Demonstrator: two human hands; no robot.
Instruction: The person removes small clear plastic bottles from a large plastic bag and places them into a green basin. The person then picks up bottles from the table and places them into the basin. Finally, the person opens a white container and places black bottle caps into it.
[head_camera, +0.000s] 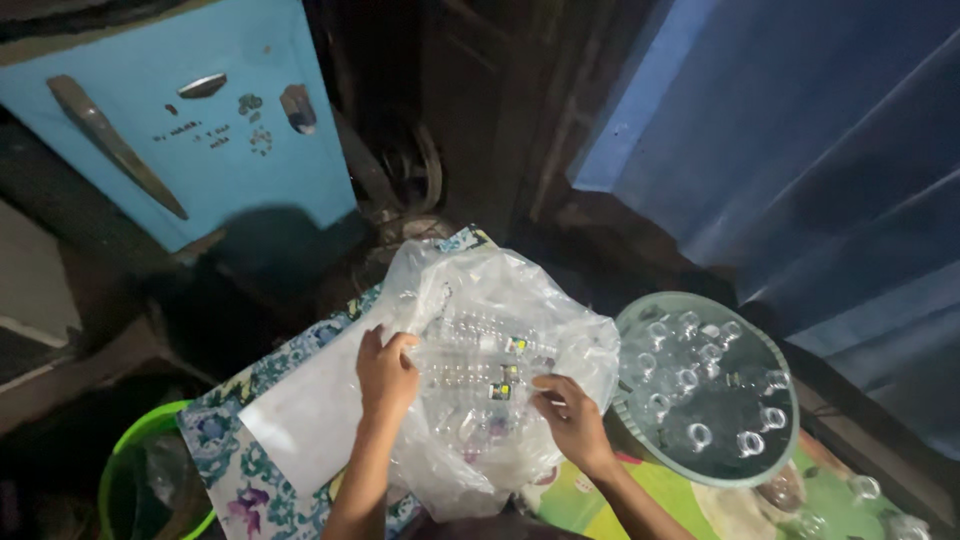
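Observation:
A crumpled clear plastic bag (500, 290) lies in front of me, and through it show rows of small clear items with little yellow and black labels. My left hand (385, 372) grips the bag's left side, fingers curled over the plastic. My right hand (572, 418) pinches the bag at its lower right. A white sheet (300, 410) lies under the bag on a floral blue cloth (235, 460).
To the right sits a round pale tray (775, 455) holding several small clear glass cups. A green bucket (125, 450) stands at the lower left. A light blue cabinet (190, 110) with a metal handle is behind, and a blue curtain (820, 150) hangs at the right.

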